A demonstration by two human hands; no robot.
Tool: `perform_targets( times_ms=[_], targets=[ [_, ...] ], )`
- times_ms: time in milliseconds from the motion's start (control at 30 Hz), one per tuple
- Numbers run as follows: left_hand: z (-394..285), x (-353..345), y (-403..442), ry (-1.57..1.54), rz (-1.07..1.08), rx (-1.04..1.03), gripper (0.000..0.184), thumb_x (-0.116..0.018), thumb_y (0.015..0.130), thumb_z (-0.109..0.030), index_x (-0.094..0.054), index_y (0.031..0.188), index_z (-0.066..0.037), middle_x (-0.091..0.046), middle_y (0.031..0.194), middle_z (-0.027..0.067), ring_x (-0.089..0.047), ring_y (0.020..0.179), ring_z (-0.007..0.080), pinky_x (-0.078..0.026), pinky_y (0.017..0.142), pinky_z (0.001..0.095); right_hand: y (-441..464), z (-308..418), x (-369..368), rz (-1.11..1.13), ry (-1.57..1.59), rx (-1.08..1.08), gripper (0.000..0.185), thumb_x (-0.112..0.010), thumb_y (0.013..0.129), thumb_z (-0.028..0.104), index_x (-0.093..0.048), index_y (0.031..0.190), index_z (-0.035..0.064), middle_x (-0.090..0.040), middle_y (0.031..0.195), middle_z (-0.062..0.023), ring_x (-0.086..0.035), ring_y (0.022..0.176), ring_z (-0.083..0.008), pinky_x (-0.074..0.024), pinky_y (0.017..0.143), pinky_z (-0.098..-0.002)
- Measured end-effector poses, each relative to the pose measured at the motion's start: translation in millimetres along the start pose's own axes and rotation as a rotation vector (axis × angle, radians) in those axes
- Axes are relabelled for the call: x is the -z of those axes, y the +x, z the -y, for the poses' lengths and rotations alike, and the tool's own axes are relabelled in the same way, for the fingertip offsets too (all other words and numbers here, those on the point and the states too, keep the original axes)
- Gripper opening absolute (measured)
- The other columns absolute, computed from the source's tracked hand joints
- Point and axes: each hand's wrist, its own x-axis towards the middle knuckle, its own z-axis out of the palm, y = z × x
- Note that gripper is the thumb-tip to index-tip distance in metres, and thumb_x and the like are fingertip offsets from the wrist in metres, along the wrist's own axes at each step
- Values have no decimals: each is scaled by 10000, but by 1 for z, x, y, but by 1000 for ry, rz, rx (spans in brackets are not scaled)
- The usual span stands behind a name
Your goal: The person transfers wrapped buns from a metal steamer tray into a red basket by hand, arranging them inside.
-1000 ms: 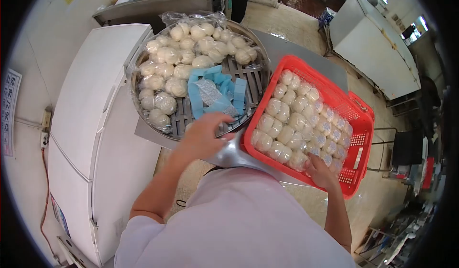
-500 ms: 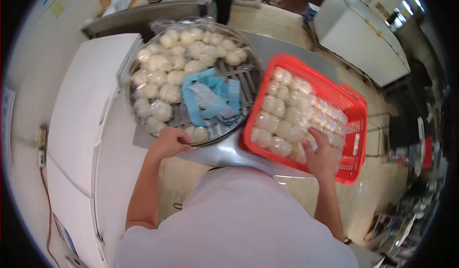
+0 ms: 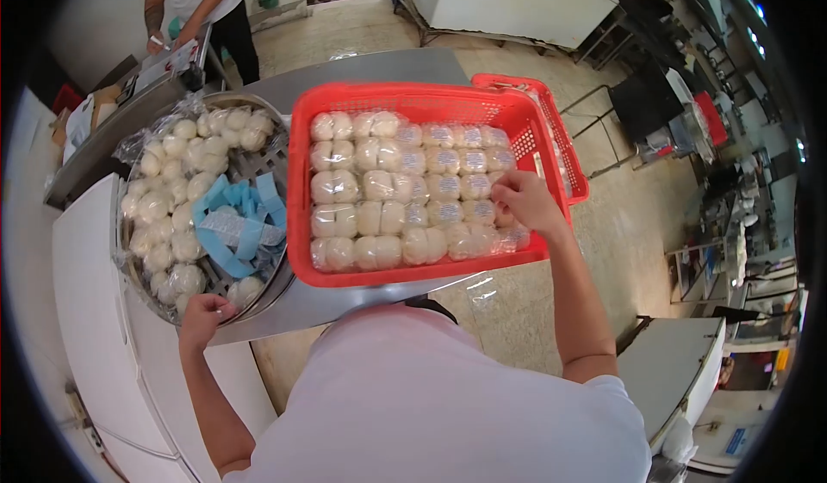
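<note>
A red basket (image 3: 379,278) holds rows of wrapped white buns (image 3: 334,187), those on the right with printed labels. My right hand (image 3: 524,199) is over the basket's right part, fingers pinched together; what they hold, if anything, is too small to make out. Left of the basket, a round metal tray (image 3: 274,289) carries bagged white buns (image 3: 177,164) and blue strips (image 3: 231,244) lying on dark slats. My left hand (image 3: 205,318) is at the tray's near rim, fingers closed beside a wrapped bun (image 3: 245,291); whether they grip its wrapping is unclear.
Both containers rest on a metal table (image 3: 370,71). Another red basket (image 3: 579,173) is behind the first on the right. White refrigerator (image 3: 95,268) at left; white chest (image 3: 508,5) at the back. A person (image 3: 202,1) works at a counter at the upper left.
The view has turned right, so the basket now appears nearer the middle. My right hand has moved to the basket's right side, its fingers now pinched. My left hand remains near the tray's rim.
</note>
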Motion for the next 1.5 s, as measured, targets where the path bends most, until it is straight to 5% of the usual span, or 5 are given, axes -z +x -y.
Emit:
perform_targets(
  times_ms=[567,800,933,1233,1500],
  targets=[
    [-163,-16,-49,96,-602,-613,46,-629,1004,-31,-661,997,1,-608,837,11,-549,771,126,-469,708,287,-15,21,12,129,-112,181,448,-729,915,107,-651,1339,-16,-715,1273,-184,-723,1050,-282,-586,897,-409],
    [-303,-78,-53,107,-247,-1033,207,-627,814,90,-726,964,-12,-709,849,127,-688,760,327,-552,736,362,-50,165,-41,99,60,1055,590,-883,802,163,-655,1325,11,-701,1267,-198,-692,1142,-332,-565,957,-388],
    [-324,-115,-27,53,-66,-1120,191,-720,903,-96,-718,1085,-35,-732,979,95,-677,872,217,-538,792,331,-27,159,-67,494,98,673,409,-838,873,205,-706,1181,-28,-743,1007,-173,-728,950,-287,-563,863,-368],
    [-276,-214,0,-569,213,-836,806,-941,756,-171,-514,1422,-15,-598,1400,124,-579,1292,210,-497,1085,381,-21,129,-85,50,573,216,262,-631,1085,240,-719,1126,-3,-692,845,-39,-610,777,-97,-512,721,-285],
    [-311,-229,22,-1137,691,-173,483,-639,1003,-239,-503,1437,-78,-608,1336,102,-638,1214,241,-590,947,420,-54,97,-50,-300,-66,866,491,-791,919,288,-648,1291,1,-709,1086,-154,-582,1191,-378,-515,948,-502]
  ],
)
